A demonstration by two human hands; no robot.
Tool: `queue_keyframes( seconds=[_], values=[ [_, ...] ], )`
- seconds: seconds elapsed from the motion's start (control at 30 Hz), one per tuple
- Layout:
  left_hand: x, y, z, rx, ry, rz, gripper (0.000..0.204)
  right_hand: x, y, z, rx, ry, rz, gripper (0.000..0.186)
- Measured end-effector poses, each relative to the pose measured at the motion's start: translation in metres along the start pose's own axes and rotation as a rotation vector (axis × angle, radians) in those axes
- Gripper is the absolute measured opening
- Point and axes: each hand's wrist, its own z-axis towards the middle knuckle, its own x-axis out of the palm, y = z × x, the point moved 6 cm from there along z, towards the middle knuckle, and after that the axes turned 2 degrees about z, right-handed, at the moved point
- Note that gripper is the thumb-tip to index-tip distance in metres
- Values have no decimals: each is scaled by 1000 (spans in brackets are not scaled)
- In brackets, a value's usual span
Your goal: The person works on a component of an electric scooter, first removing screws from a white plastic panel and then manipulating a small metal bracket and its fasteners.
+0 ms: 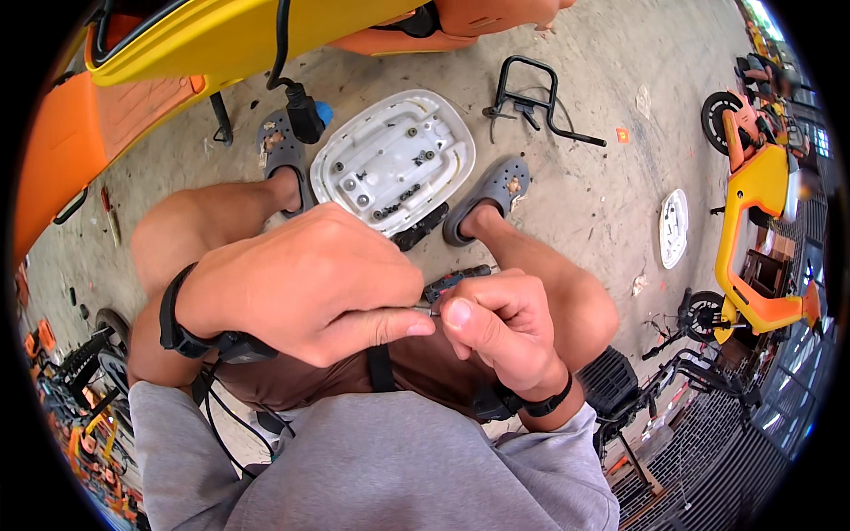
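My left hand (305, 288) and my right hand (505, 327) meet over my lap, both closed in a pinch. Between the thumb tips shows a thin, small metal piece (428, 310); most of it is hidden, so its exact kind is unclear. Just beyond the fingers lies a dark hand tool with red marks (456, 280), partly covered by my right hand. Farther ahead, between my feet, a white plastic cover (453, 133) lies with its hollow side up. Several bolts, black screws and round fittings (397, 202) rest inside it.
A yellow and orange scooter body (177, 53) overhangs the far left, with a black cable and plug (304, 115) hanging down. A black tubular rack (553, 97) lies at the far right. Beyond are a smaller white cover (673, 228) and another yellow scooter (739, 239).
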Motion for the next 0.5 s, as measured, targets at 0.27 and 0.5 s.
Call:
queue_keyframes(
  seconds=[0.27,0.5],
  values=[
    [2,-3,1,26,29,56,34,-3,-1,-2,9,-5,23,43],
    [4,-6,0,57,23,31,33,-3,7,-4,-69,47,59,39]
  ],
)
